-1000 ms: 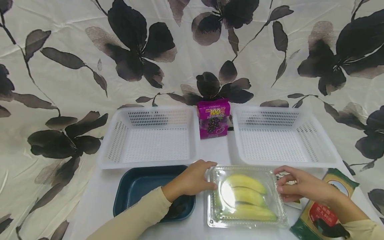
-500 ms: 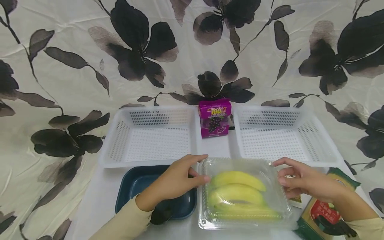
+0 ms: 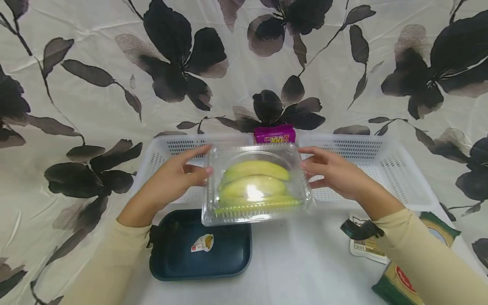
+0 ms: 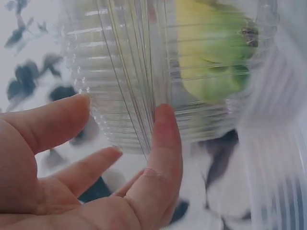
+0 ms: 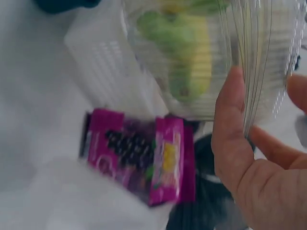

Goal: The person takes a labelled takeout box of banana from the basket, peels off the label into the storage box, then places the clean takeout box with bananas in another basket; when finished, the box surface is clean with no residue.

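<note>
A clear plastic clamshell box with yellow bananas inside hangs between my two hands, raised in front of the white baskets. My left hand holds its left side, thumb and fingers spread along the ribbed wall. On the opposite side my right hand grips it the same way. In the left wrist view a forefinger lies against the rim where lid and base meet. Greenish banana ends show through the plastic in both wrist views. The box covers the inner ends of both baskets in the head view.
White baskets stand at the back left and back right, a purple candy bag between them. A dark blue tray with a banana sticker sits front left. Front right are a small packet and a green-gold bag.
Both hands have lifted the box off the table and carried it up, back and to the left. The blue tray and the small packet have come into fuller view.
</note>
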A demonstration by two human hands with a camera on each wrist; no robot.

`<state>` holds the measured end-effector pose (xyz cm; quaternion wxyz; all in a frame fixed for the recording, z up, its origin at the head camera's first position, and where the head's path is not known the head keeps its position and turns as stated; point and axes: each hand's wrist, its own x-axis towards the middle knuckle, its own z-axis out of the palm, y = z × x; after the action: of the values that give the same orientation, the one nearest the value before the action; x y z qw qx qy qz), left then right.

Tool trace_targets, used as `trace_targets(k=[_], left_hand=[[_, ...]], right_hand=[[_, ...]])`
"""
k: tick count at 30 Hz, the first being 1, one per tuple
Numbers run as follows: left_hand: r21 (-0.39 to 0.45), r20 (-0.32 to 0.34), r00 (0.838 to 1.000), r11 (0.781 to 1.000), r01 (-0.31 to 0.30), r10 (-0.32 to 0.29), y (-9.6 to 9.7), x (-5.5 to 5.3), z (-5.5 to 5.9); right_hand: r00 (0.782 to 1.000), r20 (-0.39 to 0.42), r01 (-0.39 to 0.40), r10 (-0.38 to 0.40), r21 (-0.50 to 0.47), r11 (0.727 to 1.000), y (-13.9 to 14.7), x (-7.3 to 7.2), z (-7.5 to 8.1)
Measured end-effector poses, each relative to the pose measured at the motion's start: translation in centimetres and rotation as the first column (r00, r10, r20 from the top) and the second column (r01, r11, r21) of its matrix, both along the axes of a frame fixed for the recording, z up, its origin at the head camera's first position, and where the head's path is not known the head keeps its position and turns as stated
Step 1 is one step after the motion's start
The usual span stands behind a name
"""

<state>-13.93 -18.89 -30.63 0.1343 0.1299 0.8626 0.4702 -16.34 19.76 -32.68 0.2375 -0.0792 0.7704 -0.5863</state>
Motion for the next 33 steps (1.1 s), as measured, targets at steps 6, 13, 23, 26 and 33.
trace_targets(k=[6, 13, 23, 26, 33], left_hand=[[-0.027, 0.031, 0.997, 0.997, -0.072, 0.073, -3.9, -3.0, 0.9], [-0.023, 0.098, 0.984, 0.989, -0.149, 0.15, -7.5, -5.7, 0.1], [-0.02, 0.177, 0.969, 0.985, -0.17, 0.17, -11.4, -9.4, -3.7], [-0.02, 0.195, 0.968, 0.987, -0.16, 0.16, -11.7, -10.2, -4.9], [-0.02, 0.252, 0.958, 0.991, -0.134, 0.135, -12.3, -11.3, -6.6]], right_hand=[[0.999, 0.036, 0.022, -0.021, -0.036, 0.999, -5.4, -3.8, 0.4], [0.994, 0.085, 0.072, -0.072, 0.01, 0.997, -10.5, -6.6, 0.0], [0.992, 0.125, 0.029, -0.035, 0.051, 0.998, -14.5, -9.7, -2.4], [0.992, 0.118, 0.029, -0.04, 0.095, 0.995, -15.3, -10.2, -3.3], [0.998, -0.015, 0.063, -0.061, 0.259, 0.964, -17.6, -10.3, -4.9]])
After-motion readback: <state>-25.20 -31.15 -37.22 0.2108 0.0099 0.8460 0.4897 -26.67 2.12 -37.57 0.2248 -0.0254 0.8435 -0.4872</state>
